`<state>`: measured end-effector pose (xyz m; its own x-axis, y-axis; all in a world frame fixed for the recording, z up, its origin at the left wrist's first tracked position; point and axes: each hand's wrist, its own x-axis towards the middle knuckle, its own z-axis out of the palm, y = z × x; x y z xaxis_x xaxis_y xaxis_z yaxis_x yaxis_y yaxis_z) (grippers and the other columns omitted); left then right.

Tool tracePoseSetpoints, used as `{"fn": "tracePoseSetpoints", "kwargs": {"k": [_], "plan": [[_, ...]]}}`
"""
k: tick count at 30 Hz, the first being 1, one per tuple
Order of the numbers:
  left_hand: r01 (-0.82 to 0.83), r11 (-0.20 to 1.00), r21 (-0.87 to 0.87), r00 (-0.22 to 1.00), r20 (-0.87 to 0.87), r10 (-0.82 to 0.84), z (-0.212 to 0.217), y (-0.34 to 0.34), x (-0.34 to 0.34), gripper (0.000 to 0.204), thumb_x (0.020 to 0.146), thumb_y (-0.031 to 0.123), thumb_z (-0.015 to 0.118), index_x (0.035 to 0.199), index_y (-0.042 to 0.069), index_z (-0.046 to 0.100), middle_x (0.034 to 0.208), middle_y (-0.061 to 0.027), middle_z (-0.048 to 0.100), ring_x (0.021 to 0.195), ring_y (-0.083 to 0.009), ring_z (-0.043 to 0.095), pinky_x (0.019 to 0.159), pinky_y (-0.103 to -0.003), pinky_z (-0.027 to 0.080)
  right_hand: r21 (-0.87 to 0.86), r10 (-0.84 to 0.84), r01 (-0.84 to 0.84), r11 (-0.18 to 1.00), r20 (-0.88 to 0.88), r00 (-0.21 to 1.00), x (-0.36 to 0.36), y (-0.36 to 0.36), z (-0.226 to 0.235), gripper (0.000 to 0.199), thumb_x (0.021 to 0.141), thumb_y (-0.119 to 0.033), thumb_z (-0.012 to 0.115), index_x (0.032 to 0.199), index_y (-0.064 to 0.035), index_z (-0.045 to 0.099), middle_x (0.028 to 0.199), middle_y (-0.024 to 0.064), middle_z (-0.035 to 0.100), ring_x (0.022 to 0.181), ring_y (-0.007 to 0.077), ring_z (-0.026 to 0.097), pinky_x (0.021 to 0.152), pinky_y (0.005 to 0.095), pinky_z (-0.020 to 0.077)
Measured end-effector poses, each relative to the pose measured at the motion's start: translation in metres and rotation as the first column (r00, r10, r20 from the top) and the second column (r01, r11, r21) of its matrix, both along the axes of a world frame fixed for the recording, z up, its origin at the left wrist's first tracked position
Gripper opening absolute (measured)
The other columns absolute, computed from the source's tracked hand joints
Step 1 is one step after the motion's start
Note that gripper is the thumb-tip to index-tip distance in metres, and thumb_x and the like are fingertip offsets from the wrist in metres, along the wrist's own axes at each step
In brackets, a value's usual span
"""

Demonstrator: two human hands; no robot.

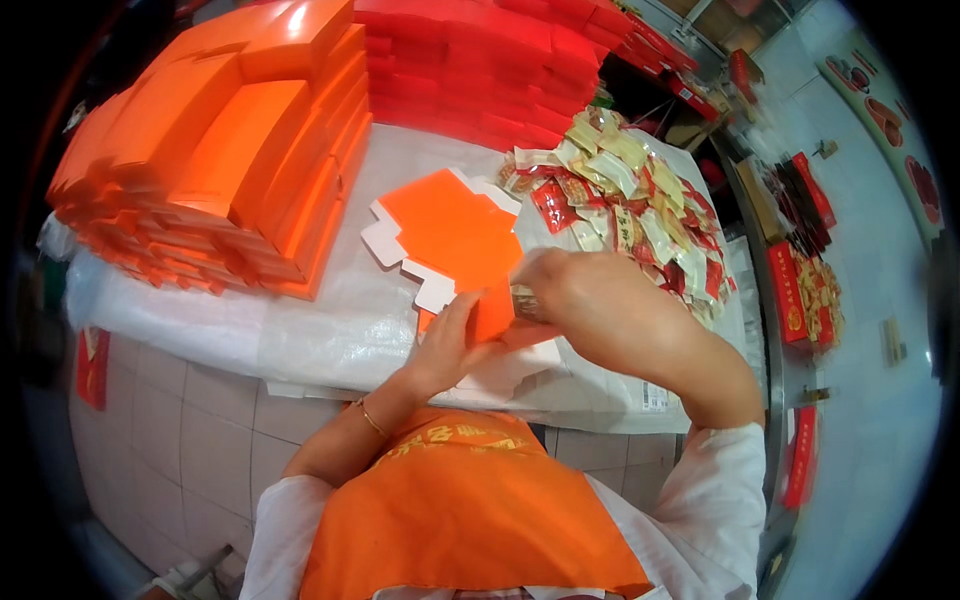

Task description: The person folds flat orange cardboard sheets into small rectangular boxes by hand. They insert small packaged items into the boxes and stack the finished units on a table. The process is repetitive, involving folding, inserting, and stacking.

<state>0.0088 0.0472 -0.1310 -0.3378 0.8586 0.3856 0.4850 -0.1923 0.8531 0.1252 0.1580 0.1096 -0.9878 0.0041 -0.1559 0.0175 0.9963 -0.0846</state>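
An orange carton (450,220) with white-edged flaps lies on the white sheeting in front of me, its far part spread flat. My left hand (445,350) grips the near part of the carton, thumb on the top side and fingers along its edge. Over the carton's right side, my right hand (560,285) is closed, palm down. Part of a small clear packet (523,302) shows at its fingertips, though the hand hides most of it. To the right of that hand lies a heap of small packets (640,200) in red, cream and clear wrapping.
Tall stacks of orange cartons (240,150) stand at the left, with red cartons (460,70) stacked behind. Along the right side, a red box (790,290) stands beside more small packets (822,300). The white-covered table (320,335) has its near edge by my apron.
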Motion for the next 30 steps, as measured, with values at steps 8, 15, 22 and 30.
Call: {"fn": "tracePoseSetpoints", "kwargs": {"k": [8, 15, 22, 30], "plan": [[0.022, 0.999, 0.035, 0.997, 0.075, -0.025, -0.001, -0.002, -0.01, 0.078, 0.078, 0.017, 0.075, 0.14, 0.002, 0.029, 0.13, -0.0215, 0.047, 0.115, -0.0403, 0.051, 0.094, -0.044, 0.045, -0.321, -0.084, 0.015, 0.947, -0.2, 0.976, -0.015, -0.001, -0.039, 0.022, 0.081, -0.003, 0.063, 0.103, -0.0025, 0.06, 0.095, 0.0133, 0.063, 0.087, 0.0297, 0.062, 0.073, 0.0386, 0.0514], [-0.035, 0.951, 0.306, 0.983, -0.163, 0.088, 0.017, 0.002, -0.011, 0.08, 0.077, 0.011, 0.073, 0.144, 0.006, 0.029, 0.136, -0.0216, 0.041, 0.115, -0.039, 0.052, 0.094, -0.043, 0.046, -0.506, -0.533, 0.169, 0.846, -0.785, 0.315, 0.023, 0.023, -0.126, 0.033, 0.087, -0.004, 0.056, 0.12, -0.0029, 0.052, 0.112, 0.0119, 0.058, 0.1, 0.0203, 0.057, 0.083, 0.0331, 0.0471], [0.013, 0.972, 0.233, 0.996, -0.084, 0.006, 0.048, -0.003, -0.016, 0.05, 0.08, 0.005, 0.064, 0.128, 0.003, 0.049, 0.123, -0.0212, 0.05, 0.107, -0.0362, 0.056, 0.089, -0.038, 0.048, -0.991, -0.779, 0.066, 0.118, -0.051, 0.625, 0.019, 0.009, -0.157, 0.039, 0.097, -0.014, 0.047, 0.132, 0.0013, 0.046, 0.123, 0.0076, 0.055, 0.114, 0.0139, 0.051, 0.097, 0.0275, 0.0381], [-0.041, 0.966, 0.255, 0.998, -0.043, 0.054, 0.056, -0.002, -0.013, 0.027, 0.084, -0.004, 0.049, 0.111, -0.002, 0.053, 0.113, -0.0182, 0.054, 0.095, -0.0241, 0.055, 0.082, -0.031, 0.047, -0.996, -0.879, -0.082, -0.015, -0.026, 0.477, -0.004, 0.007, -0.165, 0.027, 0.089, 0.0, 0.041, 0.109, 0.0006, 0.059, 0.095, 0.0033, 0.06, 0.086, 0.0092, 0.055, 0.079, 0.0246, 0.0471]]}}
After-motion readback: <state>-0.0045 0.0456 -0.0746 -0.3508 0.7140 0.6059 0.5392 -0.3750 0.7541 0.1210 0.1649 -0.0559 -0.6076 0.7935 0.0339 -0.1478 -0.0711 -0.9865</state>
